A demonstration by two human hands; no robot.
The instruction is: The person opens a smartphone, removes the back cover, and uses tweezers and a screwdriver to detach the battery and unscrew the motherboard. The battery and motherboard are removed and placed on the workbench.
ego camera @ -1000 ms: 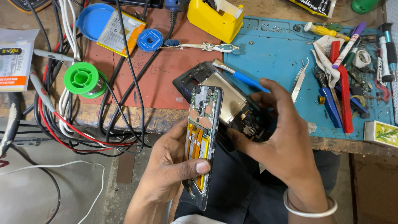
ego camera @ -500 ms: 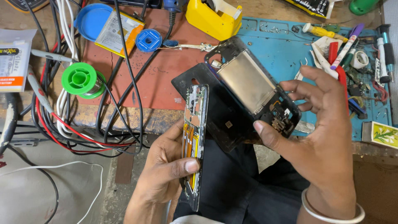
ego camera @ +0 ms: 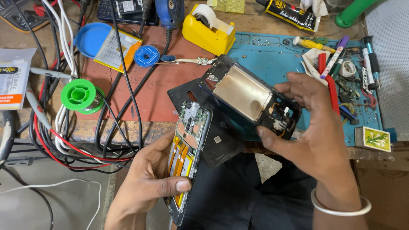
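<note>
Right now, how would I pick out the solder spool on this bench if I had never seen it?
Start at the red mat on the left half of the bench. Just off its left edge, among the tangle of cables, sits the solder spool. It is the only bright green round reel there; the round things further back are blue.

A white printed packet (ego camera: 12, 76) with a black and orange band lies at the workbench's left edge. A black glue tube (ego camera: 293, 13) with a yellow label lies along the far edge. A small box (ego camera: 373, 138), its top showing green leaves on cream, sits at the near right corner.
</note>
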